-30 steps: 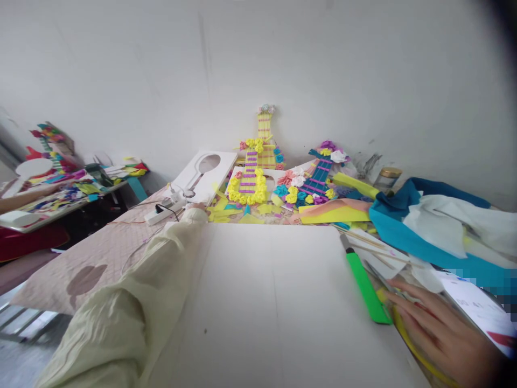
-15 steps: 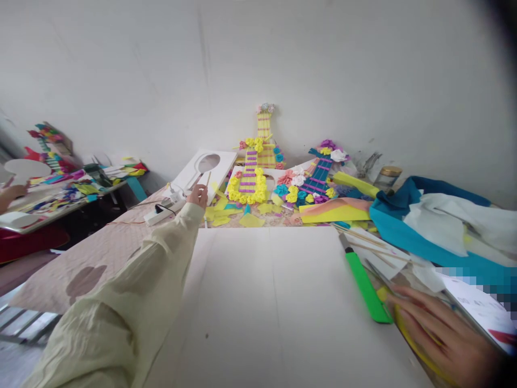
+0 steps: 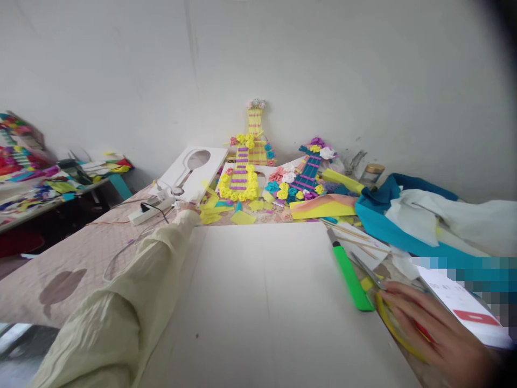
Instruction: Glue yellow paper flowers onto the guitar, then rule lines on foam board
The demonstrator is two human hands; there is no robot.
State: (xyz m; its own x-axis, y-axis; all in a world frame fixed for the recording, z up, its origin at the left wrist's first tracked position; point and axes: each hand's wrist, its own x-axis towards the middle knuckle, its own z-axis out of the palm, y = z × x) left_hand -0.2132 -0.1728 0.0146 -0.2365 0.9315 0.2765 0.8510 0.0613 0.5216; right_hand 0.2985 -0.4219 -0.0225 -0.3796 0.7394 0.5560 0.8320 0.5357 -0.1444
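My left arm, in a pale yellow-green sleeve, reaches forward along the left edge of a large white board (image 3: 274, 302). My left hand (image 3: 187, 206) is low on the table at the board's far left corner, beside yellow paper scraps (image 3: 242, 217). The cuff hides its fingers. My right hand (image 3: 436, 328) lies flat with fingers stretched out on yellow-handled scissors (image 3: 374, 280) at the board's right edge. A green utility knife (image 3: 349, 272) lies just left of those fingers.
Two paper-flower guitars, one yellow (image 3: 242, 172) and one blue (image 3: 309, 172), lean against the back wall. A white cut-out foam board (image 3: 189, 170) and a power strip (image 3: 145, 213) sit far left. Blue and white cloth (image 3: 404, 226) is piled right, near a jar (image 3: 371, 173). Another cluttered table (image 3: 40, 188) stands left.
Half a second ago my left hand was raised with a thin stick in it; now it is down at the table. My right hand stays on the scissors. The view has shifted slightly.
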